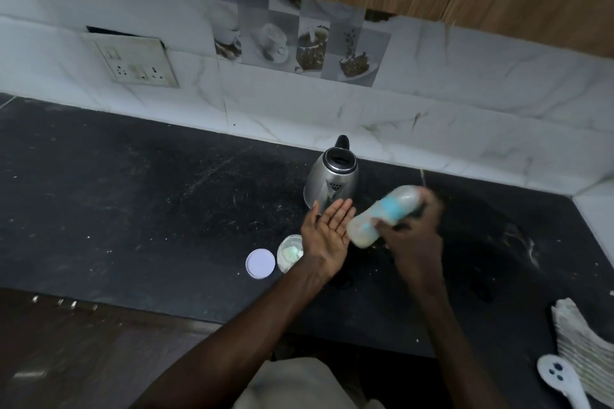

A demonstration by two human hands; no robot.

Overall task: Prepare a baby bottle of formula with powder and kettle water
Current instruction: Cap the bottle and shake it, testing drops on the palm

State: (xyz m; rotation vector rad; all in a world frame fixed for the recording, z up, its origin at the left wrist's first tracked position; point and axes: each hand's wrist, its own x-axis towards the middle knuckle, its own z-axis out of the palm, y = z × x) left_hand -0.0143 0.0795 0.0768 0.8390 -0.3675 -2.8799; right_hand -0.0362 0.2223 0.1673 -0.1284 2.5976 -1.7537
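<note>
My forearms (265,319) reach in over the front edge of the black counter (133,196), meeting above its middle so the bottle stays over the worktop should anything spill. The steel kettle (332,179) stands near the back edge by the tiled wall, its lid shut and its spout turned toward me, close at hand for pouring. My right hand (412,232) is closed around the baby bottle (382,216), which I hold tipped on its side above the counter, its lower end aimed at my other palm; the bottle is blurred, so I judge I am shaking or tapping it to mix the powder and water. My left hand (327,229) is spread flat, palm up, fingers together, holding nothing, just beside the bottle's end; whether they touch I cannot tell. Beneath that wrist, toward the front edge, sits an open small tub (288,254) with something pale inside, and its round white lid (260,263) lies just beside it on the left.
</note>
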